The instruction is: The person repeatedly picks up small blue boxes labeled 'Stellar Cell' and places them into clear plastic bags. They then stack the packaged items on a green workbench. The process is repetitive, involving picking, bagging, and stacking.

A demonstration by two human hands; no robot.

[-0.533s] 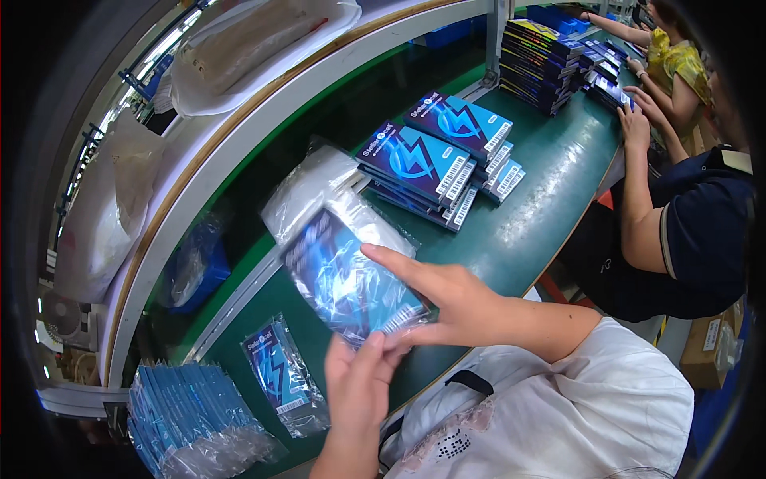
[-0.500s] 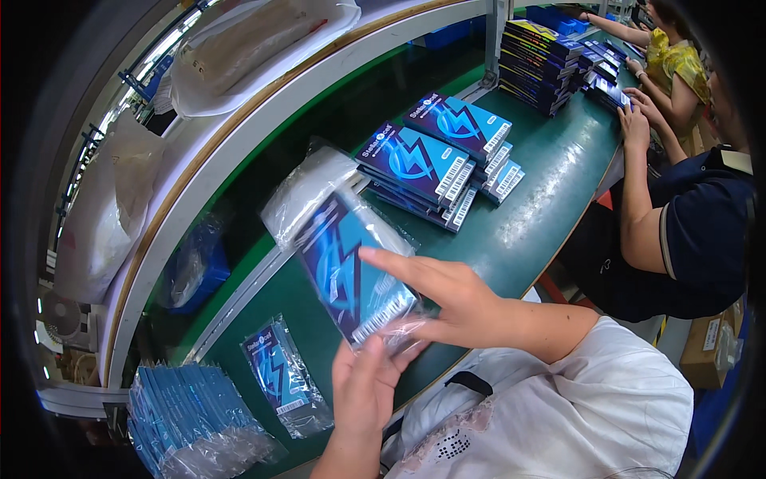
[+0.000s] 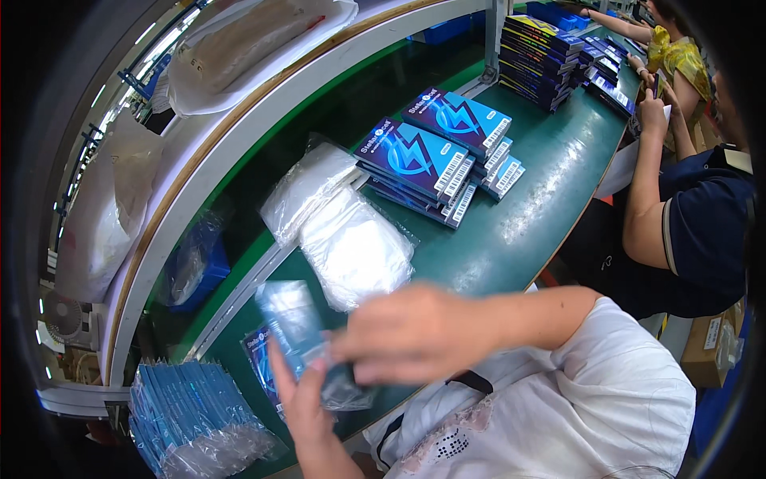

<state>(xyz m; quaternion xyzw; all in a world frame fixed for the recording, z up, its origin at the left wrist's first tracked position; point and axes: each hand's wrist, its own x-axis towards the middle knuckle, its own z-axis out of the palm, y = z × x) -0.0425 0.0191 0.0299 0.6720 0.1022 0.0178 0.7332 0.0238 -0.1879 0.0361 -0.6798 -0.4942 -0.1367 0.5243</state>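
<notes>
- Blue pack point(image 3: 287, 313) in clear film: raised at the near left of the green table point(image 3: 531, 203), tilted, blurred; no lettering readable on it.
- Left hand point(image 3: 309, 407): at the pack's near end, thumb and fingers closed about it; forearm rising from the near edge.
- Right hand point(image 3: 419, 331): blurred, just right of the pack, fingers pointing left, forearm reaching in from the right; whether it pinches anything cannot be made out.
- Flat bagged pack point(image 3: 259, 357): on the table, partly covered by the left hand and raised pack; pale lettering on dark blue.
- Row of bagged packs point(image 3: 191, 403): near left, on edge, closely ranked.
- Clear bags point(image 3: 355, 249): heaped beyond the hands.
- Blue boxes point(image 3: 411, 160): two adjoining stacks, far of centre; lightning-bolt emblem, pale lettering, white barcode labels along the near right edges.
- Dark boxes point(image 3: 536, 68): tall stack, far right, yellow-marked top.
</notes>
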